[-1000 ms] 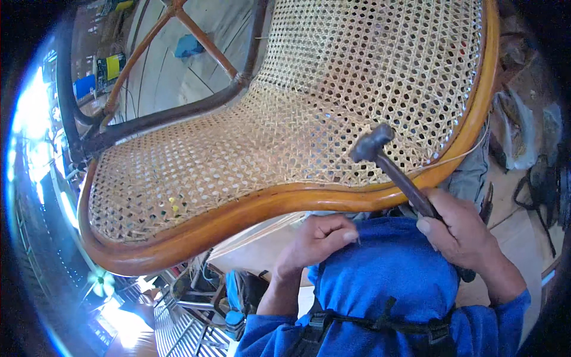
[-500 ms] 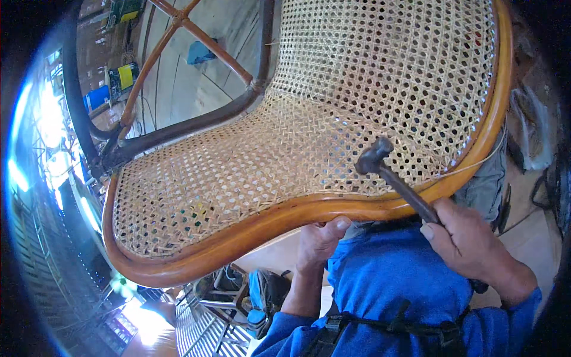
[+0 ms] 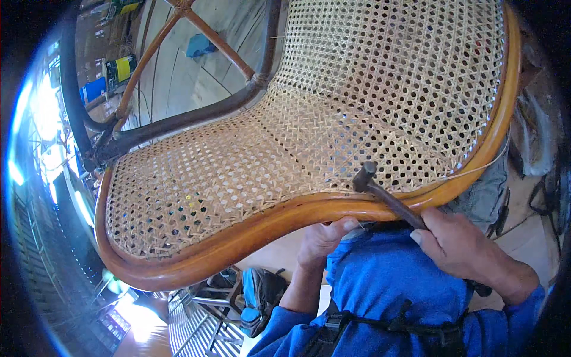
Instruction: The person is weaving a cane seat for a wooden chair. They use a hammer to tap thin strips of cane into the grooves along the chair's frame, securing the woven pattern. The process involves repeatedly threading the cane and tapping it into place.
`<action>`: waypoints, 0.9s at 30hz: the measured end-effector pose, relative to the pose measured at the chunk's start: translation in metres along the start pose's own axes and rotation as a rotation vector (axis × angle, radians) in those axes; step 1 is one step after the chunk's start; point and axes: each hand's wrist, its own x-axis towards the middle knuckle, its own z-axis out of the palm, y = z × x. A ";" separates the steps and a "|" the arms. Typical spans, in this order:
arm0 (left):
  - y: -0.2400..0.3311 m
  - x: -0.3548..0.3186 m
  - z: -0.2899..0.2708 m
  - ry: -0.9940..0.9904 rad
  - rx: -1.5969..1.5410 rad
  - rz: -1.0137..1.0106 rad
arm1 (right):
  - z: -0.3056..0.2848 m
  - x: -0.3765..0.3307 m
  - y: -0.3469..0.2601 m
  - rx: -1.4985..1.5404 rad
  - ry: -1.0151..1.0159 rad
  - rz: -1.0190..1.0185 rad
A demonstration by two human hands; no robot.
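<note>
A hammer (image 3: 392, 203) with a dark metal head is in my right hand (image 3: 455, 241), fingers closed round its handle. Its head rests on or just over the woven cane, close to the inner edge of the chair's orange-brown rim (image 3: 262, 219). The cane webbing (image 3: 238, 172) fills the curved chair, pale and full of small holes. Just below the rim, left of the hammer, is my left hand (image 3: 321, 241), its thumb pressed in toward curled fingers. The rim and the hand itself hide what, if anything, it pinches. A loose cane strand (image 3: 476, 171) crosses the rim on the right.
Dark bound legs and an orange crossed brace (image 3: 217, 47) of the chair stand at the upper left. A small blue object (image 3: 201, 46) lies on the floor beyond. A black and blue backpack (image 3: 262, 297) is at the lower left. Clear plastic (image 3: 535, 137) lies at the far right.
The hammer head has come down and slightly left toward the rim, my right hand shifting left with it. The chair has tilted slightly. My left hand stays near the same spot.
</note>
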 end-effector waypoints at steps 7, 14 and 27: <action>0.016 -0.001 0.008 0.043 0.297 0.046 | -0.005 -0.001 -0.005 -0.032 0.015 0.025; 0.001 -0.001 -0.005 -0.014 0.547 0.161 | -0.013 0.002 -0.007 0.038 0.054 0.007; 0.025 0.004 0.007 -0.156 0.072 0.017 | -0.003 0.006 -0.001 0.015 -0.003 -0.021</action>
